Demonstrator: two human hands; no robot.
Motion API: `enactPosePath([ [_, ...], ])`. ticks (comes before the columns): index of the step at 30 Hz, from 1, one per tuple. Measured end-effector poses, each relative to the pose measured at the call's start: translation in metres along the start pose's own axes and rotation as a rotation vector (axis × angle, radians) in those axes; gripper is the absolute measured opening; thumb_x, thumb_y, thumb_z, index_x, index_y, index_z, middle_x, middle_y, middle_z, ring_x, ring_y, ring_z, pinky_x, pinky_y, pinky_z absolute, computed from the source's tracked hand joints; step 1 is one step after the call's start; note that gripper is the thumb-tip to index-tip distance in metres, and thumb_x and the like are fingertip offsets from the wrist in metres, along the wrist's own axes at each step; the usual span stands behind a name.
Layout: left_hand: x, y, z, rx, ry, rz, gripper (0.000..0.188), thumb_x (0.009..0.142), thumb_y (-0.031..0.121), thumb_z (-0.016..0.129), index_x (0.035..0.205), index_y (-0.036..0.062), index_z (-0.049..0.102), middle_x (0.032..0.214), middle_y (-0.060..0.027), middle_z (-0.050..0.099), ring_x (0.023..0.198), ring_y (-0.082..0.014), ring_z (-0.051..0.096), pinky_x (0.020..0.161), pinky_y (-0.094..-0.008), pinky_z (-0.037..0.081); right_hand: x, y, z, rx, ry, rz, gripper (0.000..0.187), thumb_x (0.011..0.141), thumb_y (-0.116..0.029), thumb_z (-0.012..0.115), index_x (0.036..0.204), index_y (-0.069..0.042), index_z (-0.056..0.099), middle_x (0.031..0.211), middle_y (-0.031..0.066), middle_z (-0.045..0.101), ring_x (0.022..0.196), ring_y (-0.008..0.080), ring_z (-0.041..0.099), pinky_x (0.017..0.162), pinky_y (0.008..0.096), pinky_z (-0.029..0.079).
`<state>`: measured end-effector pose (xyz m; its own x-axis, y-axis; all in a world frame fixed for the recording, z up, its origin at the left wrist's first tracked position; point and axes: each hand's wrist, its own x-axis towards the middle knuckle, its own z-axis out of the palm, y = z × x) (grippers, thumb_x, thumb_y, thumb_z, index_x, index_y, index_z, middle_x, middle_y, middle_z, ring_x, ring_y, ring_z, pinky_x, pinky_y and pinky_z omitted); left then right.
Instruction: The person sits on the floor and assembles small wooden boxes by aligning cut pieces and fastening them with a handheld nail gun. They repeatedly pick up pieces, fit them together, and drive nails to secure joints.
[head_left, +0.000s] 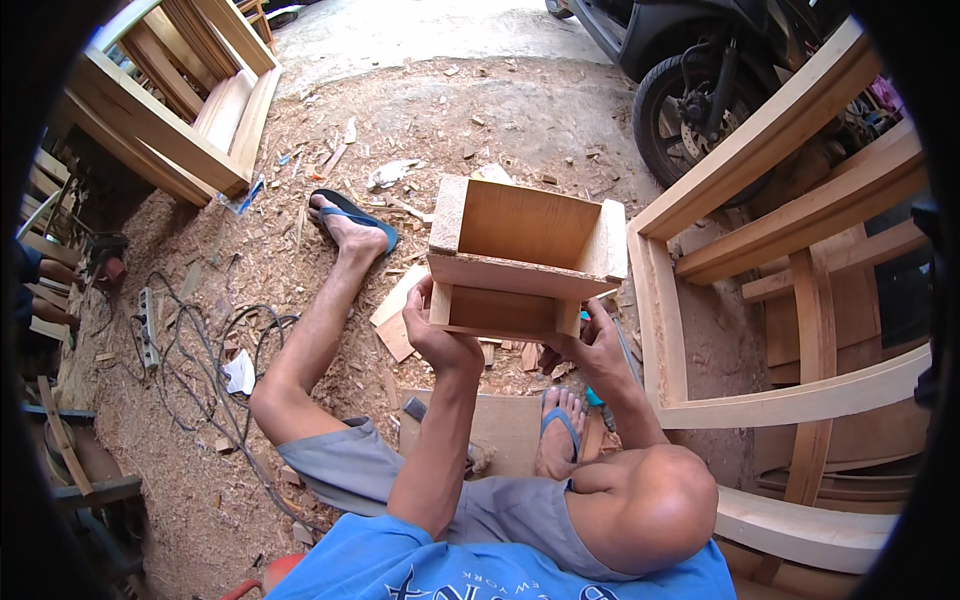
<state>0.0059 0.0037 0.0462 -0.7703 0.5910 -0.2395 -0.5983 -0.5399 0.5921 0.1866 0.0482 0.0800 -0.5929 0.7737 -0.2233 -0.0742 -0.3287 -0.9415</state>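
- Over the littered floor, between the person's knees and the far ground, a small wooden box is held up in both hands, clear of the ground.
- At its near left corner the left hand is clamped on the wood, its wrist bent and the palm close against the lower part.
- At the near right corner the right hand grips the lower edge, some fingers curled beneath; the two hands stand apart, with the box spanning the gap.
- The box has two open compartments, a larger one on the far side and a narrower one nearer the person, split by a long board; pale, thick end pieces close the larger one.
- Below the hands, a flat brown board lies on the floor, beside the right foot in its blue flip-flop.
- Farther left, the left foot rests in a similar flip-flop among shavings and offcuts.
- Near the left shin, dark cables loop beside a pale power strip.
- To the right stands a large wooden frame; beyond it, a motorbike wheel.
- At upper left is another wooden structure.
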Motion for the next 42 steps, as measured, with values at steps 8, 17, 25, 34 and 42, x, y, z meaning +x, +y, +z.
enactPosePath([
  [8, -0.004, -0.004, -0.008, 0.050, -0.064, -0.056, 0.037, 0.102, 0.029, 0.035, 0.124, 0.0019, 0.049, 0.109, -0.0120, 0.061, 0.097, -0.0198, 0.064, 0.081, -0.0315, 0.056, 0.000, 0.016, -0.014, -0.022, 0.077, -0.127, 0.066, 0.083, -0.018, 0.079, 0.133, -0.002, 0.039, 0.114, 0.0154, 0.062, 0.097, 0.0204, 0.067, 0.079, 0.0345, 0.059],
  [17, -0.006, -0.022, -0.052, 0.245, -0.439, 0.043, 0.036, 0.100, 0.033, 0.053, 0.121, 0.0043, 0.053, 0.107, -0.0085, 0.061, 0.094, -0.0171, 0.062, 0.082, -0.0329, 0.055, 0.002, 0.018, -0.021, -0.421, 0.053, -0.645, 0.070, 0.079, -0.017, 0.078, 0.138, -0.002, 0.042, 0.136, 0.0140, 0.046, 0.121, 0.0218, 0.050, 0.104, 0.0342, 0.039],
  [25, -0.007, -0.018, -0.049, 0.169, -0.522, 0.031, 0.041, 0.100, 0.036, 0.051, 0.124, 0.0028, 0.051, 0.113, -0.0100, 0.060, 0.100, -0.0188, 0.062, 0.087, -0.0345, 0.055, 0.002, 0.016, -0.021, -0.439, 0.051, -0.684, 0.062, 0.079, -0.018, 0.078, 0.132, 0.000, 0.049, 0.137, 0.0137, 0.044, 0.123, 0.0233, 0.049, 0.105, 0.0347, 0.039],
  [34, -0.006, -0.018, -0.050, 0.241, -0.533, 0.092, 0.038, 0.100, 0.032, 0.052, 0.124, 0.0026, 0.051, 0.112, -0.0093, 0.060, 0.099, -0.0181, 0.062, 0.086, -0.0326, 0.055, 0.003, 0.020, -0.020, -0.345, 0.051, -0.619, 0.069, 0.078, -0.021, 0.079, 0.135, -0.001, 0.045, 0.136, 0.0119, 0.043, 0.122, 0.0220, 0.048, 0.104, 0.0339, 0.039],
  [42, -0.007, -0.019, -0.050, 0.254, -0.531, 0.111, 0.035, 0.100, 0.029, 0.053, 0.123, 0.0025, 0.052, 0.110, -0.0084, 0.060, 0.097, -0.0172, 0.063, 0.084, -0.0307, 0.054, 0.002, 0.018, -0.023, -0.351, 0.020, -0.574, 0.076, 0.073, -0.026, 0.082, 0.134, -0.002, 0.044, 0.133, 0.0110, 0.044, 0.123, 0.0206, 0.045, 0.105, 0.0329, 0.037],
])
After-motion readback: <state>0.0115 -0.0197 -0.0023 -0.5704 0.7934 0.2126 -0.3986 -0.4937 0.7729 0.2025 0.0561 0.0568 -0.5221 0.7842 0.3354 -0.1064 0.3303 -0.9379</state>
